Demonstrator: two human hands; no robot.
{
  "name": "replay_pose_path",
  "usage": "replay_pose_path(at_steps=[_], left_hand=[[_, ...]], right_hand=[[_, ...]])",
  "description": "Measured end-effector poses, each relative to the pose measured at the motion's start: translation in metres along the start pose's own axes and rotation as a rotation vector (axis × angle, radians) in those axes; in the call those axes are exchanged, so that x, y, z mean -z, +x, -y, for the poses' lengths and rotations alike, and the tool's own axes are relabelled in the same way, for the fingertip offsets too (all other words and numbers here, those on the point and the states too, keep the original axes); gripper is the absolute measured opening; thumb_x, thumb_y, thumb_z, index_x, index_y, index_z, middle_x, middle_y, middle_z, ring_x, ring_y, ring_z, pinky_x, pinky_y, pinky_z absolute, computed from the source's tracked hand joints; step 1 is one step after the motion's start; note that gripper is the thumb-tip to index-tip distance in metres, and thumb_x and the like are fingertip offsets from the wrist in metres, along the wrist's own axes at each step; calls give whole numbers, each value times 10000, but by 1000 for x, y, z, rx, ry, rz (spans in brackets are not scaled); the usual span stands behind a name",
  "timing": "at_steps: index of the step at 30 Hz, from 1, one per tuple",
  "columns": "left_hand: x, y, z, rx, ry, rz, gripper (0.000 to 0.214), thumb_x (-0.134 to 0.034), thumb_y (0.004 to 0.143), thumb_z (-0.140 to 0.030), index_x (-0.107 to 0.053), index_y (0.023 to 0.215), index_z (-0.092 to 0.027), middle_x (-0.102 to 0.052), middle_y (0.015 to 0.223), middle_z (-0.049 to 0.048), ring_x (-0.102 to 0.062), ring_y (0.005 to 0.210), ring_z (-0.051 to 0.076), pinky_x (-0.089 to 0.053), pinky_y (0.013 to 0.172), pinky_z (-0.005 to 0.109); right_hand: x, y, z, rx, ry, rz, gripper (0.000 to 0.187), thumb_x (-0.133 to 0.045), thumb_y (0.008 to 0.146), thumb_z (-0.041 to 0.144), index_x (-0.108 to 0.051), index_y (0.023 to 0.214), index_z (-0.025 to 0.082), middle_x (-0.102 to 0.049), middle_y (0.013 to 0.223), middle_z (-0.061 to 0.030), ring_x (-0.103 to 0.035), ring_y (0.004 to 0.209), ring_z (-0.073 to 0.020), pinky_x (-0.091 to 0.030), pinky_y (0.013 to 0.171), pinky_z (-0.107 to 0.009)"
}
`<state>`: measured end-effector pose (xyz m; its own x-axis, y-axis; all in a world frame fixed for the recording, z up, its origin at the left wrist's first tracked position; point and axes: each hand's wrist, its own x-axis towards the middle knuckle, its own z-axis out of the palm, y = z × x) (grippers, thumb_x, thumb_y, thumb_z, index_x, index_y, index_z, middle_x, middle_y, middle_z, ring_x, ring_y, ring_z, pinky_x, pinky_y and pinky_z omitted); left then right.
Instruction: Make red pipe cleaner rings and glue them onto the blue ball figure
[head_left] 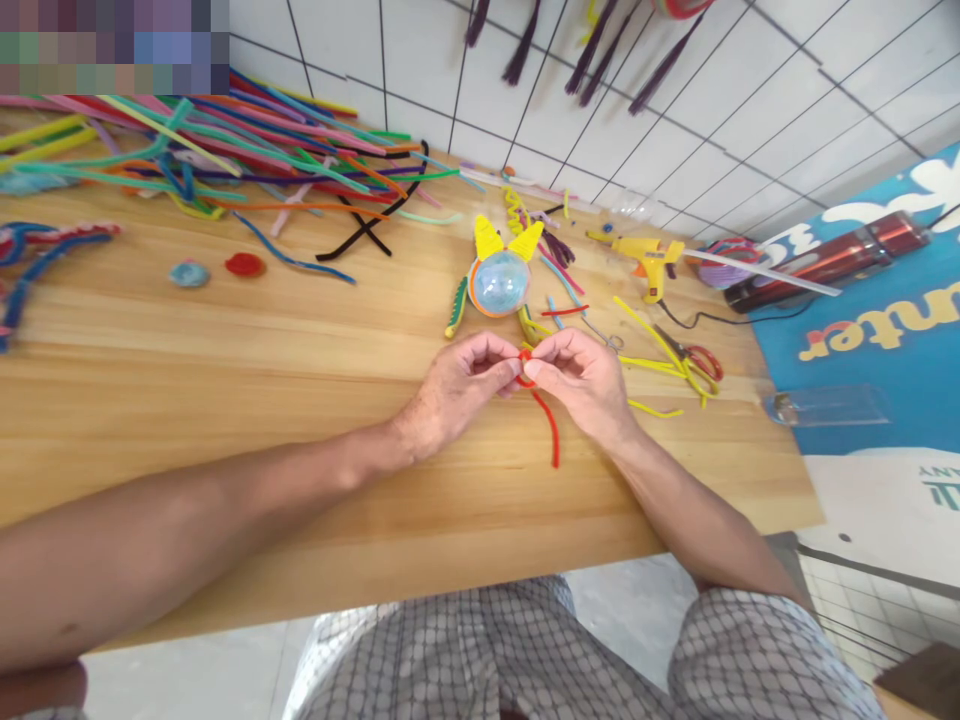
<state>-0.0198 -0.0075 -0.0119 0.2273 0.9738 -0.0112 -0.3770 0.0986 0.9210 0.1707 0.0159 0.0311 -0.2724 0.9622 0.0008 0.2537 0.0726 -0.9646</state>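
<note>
Between my two hands is a red pipe cleaner [553, 430], its upper part bent into a small curl and its loose end hanging down toward the table. My left hand [474, 385] pinches the curl from the left. From the other side my right hand [577, 380] pinches it too, and the fingertips hide part of the curl. Just beyond my hands sits a clear round ball [501, 283] with an orange rim, two yellow pipe-cleaner ears [489, 236] on top and a green and yellow piece [457, 307] at its left side.
A large pile of coloured pipe cleaners [300, 160] lies at the back left. Red coil [245, 264] and light-blue coil [189, 273] rest nearer. To the right are a yellow glue gun [651, 262], scissors [701, 362], yellow pipe cleaners [656, 410] and a dark red flask [832, 262].
</note>
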Motion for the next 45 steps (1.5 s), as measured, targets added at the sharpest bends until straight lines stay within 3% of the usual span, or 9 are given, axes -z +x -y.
replay_pose_path(at_steps=[6,12,30,40,45], left_hand=[[-1,0,2,-30,0,14,296,-856,899,-418,-698,938,-170,-732,853,10,-682,775,136,-607,796,312],[-1,-2,2,-54,48,15,300,-836,916,-443,-700,934,-176,-744,863,24,-697,803,152,-608,815,319],[-2,-4,2,-66,84,29,271,-832,909,-420,-704,949,-185,-749,895,24,-674,794,141,-587,777,285],[-1,-4,3,-62,102,23,268,-835,912,-427,-708,951,-194,-749,904,23,-681,816,150,-590,795,297],[-2,-4,4,-70,80,18,271,-840,909,-426,-716,953,-189,-748,908,25,-673,806,143,-593,789,290]], right_hand=[[2,3,-3,-80,80,51,392,-951,773,491,-731,973,237,-757,831,12,-706,741,-150,-629,748,-319],[2,4,-5,-110,110,71,321,-948,765,456,-764,912,238,-772,841,1,-703,757,-157,-622,758,-321],[1,3,4,-89,21,55,243,-905,764,399,-740,841,237,-749,778,6,-665,711,-156,-567,689,-305],[2,1,2,-62,-31,62,228,-867,798,383,-722,897,238,-751,807,5,-682,740,-162,-555,720,-318],[2,1,2,-24,-37,50,292,-851,810,372,-662,997,251,-694,770,48,-634,696,-138,-519,704,-306]])
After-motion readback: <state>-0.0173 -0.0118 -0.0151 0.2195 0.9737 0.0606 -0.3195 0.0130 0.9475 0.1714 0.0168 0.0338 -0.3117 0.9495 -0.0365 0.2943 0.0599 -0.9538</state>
